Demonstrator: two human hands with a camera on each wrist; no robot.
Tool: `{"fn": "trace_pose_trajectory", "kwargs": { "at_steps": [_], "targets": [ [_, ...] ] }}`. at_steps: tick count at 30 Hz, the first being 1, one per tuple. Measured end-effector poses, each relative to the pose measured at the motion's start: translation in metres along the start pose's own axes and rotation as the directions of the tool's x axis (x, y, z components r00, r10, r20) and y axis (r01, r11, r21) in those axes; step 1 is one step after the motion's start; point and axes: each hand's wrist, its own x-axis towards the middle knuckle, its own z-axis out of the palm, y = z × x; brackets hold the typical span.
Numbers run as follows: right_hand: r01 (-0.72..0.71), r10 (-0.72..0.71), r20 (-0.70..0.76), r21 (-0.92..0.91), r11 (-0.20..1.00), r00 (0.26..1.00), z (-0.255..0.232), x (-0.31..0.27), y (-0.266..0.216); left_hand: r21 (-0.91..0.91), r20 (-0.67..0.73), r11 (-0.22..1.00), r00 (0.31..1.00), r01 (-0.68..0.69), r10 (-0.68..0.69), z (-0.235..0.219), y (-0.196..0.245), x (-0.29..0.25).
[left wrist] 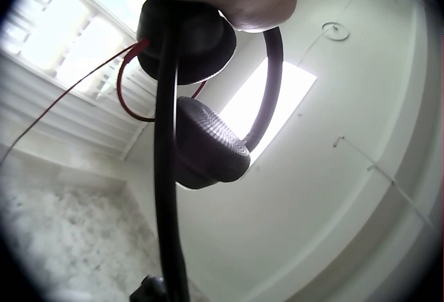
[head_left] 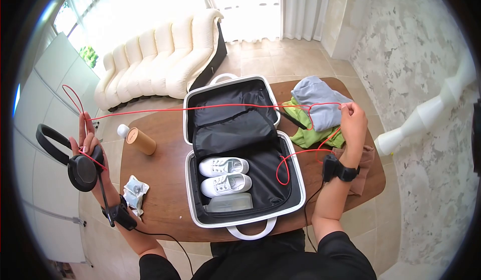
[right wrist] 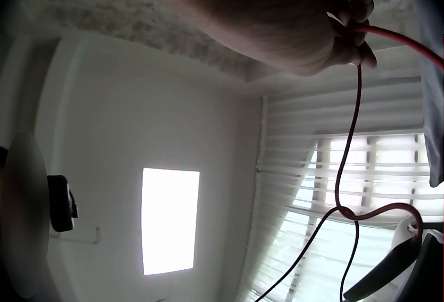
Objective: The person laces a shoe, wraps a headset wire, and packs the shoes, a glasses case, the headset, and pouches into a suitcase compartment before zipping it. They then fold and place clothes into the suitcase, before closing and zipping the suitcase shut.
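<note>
In the head view my left hand (head_left: pixel 89 142) is raised at the left and holds a black headset (head_left: pixel 82 174) with a headband and a boom microphone. A red cable (head_left: pixel 240 105) loops around its fingers and runs taut across to my right hand (head_left: pixel 353 122), which pinches it between thumb and fingertips above the folded clothes. Past that pinch the cable hangs in loose loops, one of them over the open suitcase (head_left: pixel 302 192). The left wrist view shows an ear cup (left wrist: pixel 208 146) and the boom close below the hand. In the right wrist view the cable (right wrist: pixel 354 118) hangs from the pinch.
White sneakers (head_left: pixel 225 175) and a clear container (head_left: pixel 229 203) lie in the suitcase on the wooden table (head_left: pixel 168 190). Left of it are a tan bottle (head_left: pixel 141 140) and a plastic packet (head_left: pixel 134 194). Grey (head_left: pixel 315 94), green (head_left: pixel 300 117) and brown clothes (head_left: pixel 365 172) lie right.
</note>
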Motion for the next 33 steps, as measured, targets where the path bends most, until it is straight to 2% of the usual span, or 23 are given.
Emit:
{"fn": "trace_pose_trajectory", "kwargs": {
  "at_steps": [3, 6, 13, 18, 19, 21, 22, 23, 24, 25, 26, 27, 28, 29, 30, 31, 33],
  "targets": [
    [-0.064, 0.064, 0.019, -0.018, 0.998, 0.998, -0.005, 0.0, -0.004, -0.024, 0.015, 1.0, 1.0, 0.019, -0.019, -0.006, 0.009, 0.0],
    [-0.06, 0.059, -0.013, -0.03, 0.998, 0.998, -0.001, 0.005, 0.01, 0.032, 0.014, 0.999, 1.0, -0.019, 0.018, -0.012, 0.02, 0.0],
    [-0.038, 0.038, -0.027, -0.016, 0.999, 0.999, -0.001, 0.009, 0.021, 0.014, 0.017, 0.998, 0.998, -0.06, 0.06, -0.009, 0.032, -0.002],
    [-0.046, 0.047, 0.087, -0.019, 0.999, 0.995, -0.002, 0.005, 0.011, 0.021, 0.041, 1.0, 0.999, -0.012, 0.011, 0.007, 0.011, 0.0],
    [-0.048, 0.05, 0.09, -0.024, 0.999, 0.995, -0.003, 0.005, 0.011, 0.02, 0.037, 1.0, 0.999, -0.008, 0.007, 0.014, 0.002, 0.001],
    [-0.041, 0.061, 0.187, -0.108, 0.993, 0.98, -0.003, 0.006, 0.01, 0.044, 0.08, 0.998, 0.996, 0.043, -0.047, 0.029, -0.019, 0.002],
    [-0.042, 0.062, 0.191, -0.11, 0.993, 0.98, -0.005, 0.003, 0.005, 0.041, 0.114, 0.994, 0.987, 0.106, -0.11, 0.029, -0.03, 0.005],
    [-0.042, 0.075, 0.203, -0.163, 0.986, 0.976, -0.01, -0.002, -0.003, 0.089, 0.046, 0.988, 0.99, 0.128, -0.132, 0.048, -0.052, -0.001],
    [-0.04, 0.087, 0.216, -0.216, 0.976, 0.973, -0.011, -0.005, -0.007, 0.127, 0.051, 0.972, 0.977, 0.199, -0.207, 0.055, -0.07, -0.002],
    [-0.037, 0.086, 0.221, -0.216, 0.976, 0.971, -0.01, -0.008, -0.007, 0.258, -0.031, 0.945, 0.979, 0.202, -0.201, 0.063, -0.092, -0.004],
    [0.056, -0.02, 0.161, -0.225, 0.973, 0.987, -0.008, -0.011, -0.005, 0.357, -0.123, 0.898, 0.966, 0.257, -0.227, 0.086, -0.117, -0.013],
    [0.148, -0.128, 0.1, -0.237, 0.96, 0.987, -0.008, -0.013, -0.005, 0.365, -0.126, 0.875, 0.948, 0.317, -0.291, 0.082, -0.134, -0.013],
    [0.153, -0.133, 0.1, -0.236, 0.96, 0.986, -0.013, -0.017, -0.016, 0.39, -0.151, 0.847, 0.932, 0.361, -0.328, 0.091, -0.154, -0.016],
    [0.192, -0.187, 0.198, -0.009, 0.981, 0.962, -0.022, -0.026, -0.038, 0.357, -0.038, 0.848, 0.913, 0.392, -0.406, 0.087, -0.171, -0.017],
    [0.2, -0.257, 0.278, 0.219, 0.955, 0.926, -0.028, -0.036, -0.057, 0.328, -0.146, 0.833, 0.895, 0.446, -0.422, 0.106, -0.189, -0.019],
    [0.204, -0.332, 0.298, 0.388, 0.899, 0.895, -0.028, -0.046, -0.07, 0.169, -0.043, 0.845, 0.861, 0.507, -0.508, 0.107, -0.202, -0.017],
    [0.174, -0.47, 0.314, 0.651, 0.739, 0.825, -0.023, -0.064, -0.088, 0.191, 0.042, 0.777, 0.786, 0.6, -0.617, 0.111, -0.223, -0.015]
  ]
}}
